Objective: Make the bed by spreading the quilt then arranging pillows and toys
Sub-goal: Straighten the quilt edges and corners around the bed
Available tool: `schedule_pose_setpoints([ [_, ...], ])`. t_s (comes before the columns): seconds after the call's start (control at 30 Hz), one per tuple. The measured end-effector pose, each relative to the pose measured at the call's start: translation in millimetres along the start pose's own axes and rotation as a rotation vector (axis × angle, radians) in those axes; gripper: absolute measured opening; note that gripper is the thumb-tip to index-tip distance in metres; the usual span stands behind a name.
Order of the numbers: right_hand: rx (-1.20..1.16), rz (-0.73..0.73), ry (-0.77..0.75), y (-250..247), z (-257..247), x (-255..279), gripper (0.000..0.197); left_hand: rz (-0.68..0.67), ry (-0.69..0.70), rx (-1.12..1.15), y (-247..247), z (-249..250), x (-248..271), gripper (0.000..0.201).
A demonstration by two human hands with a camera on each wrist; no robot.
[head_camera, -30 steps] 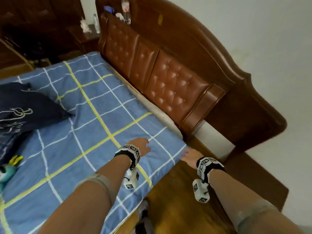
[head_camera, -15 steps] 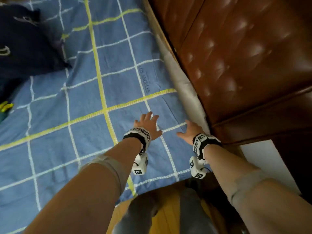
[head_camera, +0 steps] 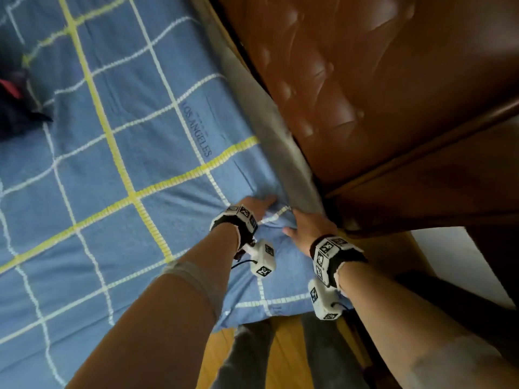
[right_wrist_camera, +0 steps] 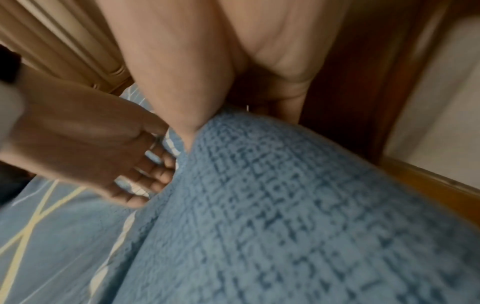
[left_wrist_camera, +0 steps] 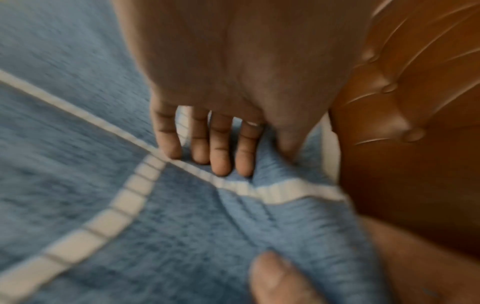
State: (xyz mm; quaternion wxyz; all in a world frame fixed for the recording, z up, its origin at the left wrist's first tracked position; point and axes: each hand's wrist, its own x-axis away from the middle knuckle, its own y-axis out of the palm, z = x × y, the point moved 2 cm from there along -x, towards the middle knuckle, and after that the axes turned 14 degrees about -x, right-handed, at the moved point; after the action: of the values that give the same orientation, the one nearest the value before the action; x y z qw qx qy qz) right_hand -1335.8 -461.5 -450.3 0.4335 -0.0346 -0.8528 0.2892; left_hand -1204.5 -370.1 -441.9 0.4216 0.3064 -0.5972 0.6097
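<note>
Quilt first: I see the blue one with white and yellow grid lines lying spread over the bed, its corner reaching the padded brown headboard and its near edge hanging just over the wooden floor. A grey strip of mattress edge shows between the quilt and the headboard.

My left hand is down on the quilt at that corner. From the left wrist view its fingers point down into the cloth, fairly straight and close together, with the thumb pressed in beside them and a fold of fabric bunched up between; I cannot tell whether the cloth is truly pinched or only pushed.

My right hand lies just beside the left, on the quilt's corner next to the mattress edge. In the right wrist view a ridge of blue cloth rises in front of the palm and hides the fingers, so I cannot tell whether they are apart or closed on the fabric.

At the far left of the head view sits a dark pillow, well apart from both hands.
</note>
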Motion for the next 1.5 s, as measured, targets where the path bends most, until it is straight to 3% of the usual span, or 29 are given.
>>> schedule_pose_setpoints([
  [0.1, 0.013, 0.048, 0.029, -24, 32, 18, 0.038, -0.007, 0.078, -0.020, 11, 42, 10, 0.040],
  [0.3, 0.119, 0.242, 0.105, -28, 44, 29, 0.032, 0.096, 0.246, -0.182, 32, 67, 10, 0.039],
  [0.43, 0.052, 0.232, 0.129, -3, 43, 30, 0.071, 0.066, 0.326, -0.145, 47, 35, 13, 0.037],
  [0.5, 0.019, 0.273, 0.119, 6, 33, 38, 0.073, 0.142, 0.319, -0.053, 43, 0, 20, 0.039],
  [0.57, 0.007, 0.289, 0.111, 19, 19, 49, 0.060, 0.219, 0.244, -0.107, 36, -50, 25, 0.043],
  [0.7, -0.095, 0.031, 0.243, 80, -10, 63, 0.043, 0.155, 0.060, -0.423, 36, -170, 40, 0.083],
  [0.83, -0.212, -0.092, 0.447, 134, -30, 85, 0.072, 0.034, -0.037, -0.616, 66, -262, 46, 0.119],
  [0.93, -0.387, -0.063, 0.528, 172, -34, 85, 0.080, 0.081, -0.090, -0.731, 92, -322, 38, 0.134],
  [1.0, -0.585, -0.042, 0.576, 194, -36, 73, 0.087, 0.205, -0.054, -0.777, 102, -343, 29, 0.115],
  [1.03, -0.666, -0.018, 0.566, 205, -36, 66, 0.088, 0.271, -0.014, -0.794, 105, -347, 25, 0.092],
  [1.1, -0.716, 0.121, 0.503, 227, -15, 40, 0.072, 0.304, 0.063, -0.813, 110, -351, 19, 0.044],
  [1.13, -0.701, 0.181, 0.469, 236, -7, 29, 0.060, 0.290, 0.096, -0.823, 112, -352, 17, 0.034],
  [1.23, -0.589, 0.277, 0.428, 224, -26, 51, 0.048, 0.243, 0.178, -0.828, 117, -356, 24, 0.031],
  [1.37, -0.483, 0.362, 0.493, 194, -5, 93, 0.043, 0.232, 0.298, -0.791, 139, -330, 54, 0.031],
  [1.43, -0.474, 0.412, 0.505, 184, -5, 98, 0.044, 0.248, 0.289, -0.741, 145, -319, 64, 0.029],
  [1.5, -0.410, 0.350, 0.508, 186, -11, 97, 0.042, 0.208, 0.241, -0.682, 150, -321, 70, 0.028],
])
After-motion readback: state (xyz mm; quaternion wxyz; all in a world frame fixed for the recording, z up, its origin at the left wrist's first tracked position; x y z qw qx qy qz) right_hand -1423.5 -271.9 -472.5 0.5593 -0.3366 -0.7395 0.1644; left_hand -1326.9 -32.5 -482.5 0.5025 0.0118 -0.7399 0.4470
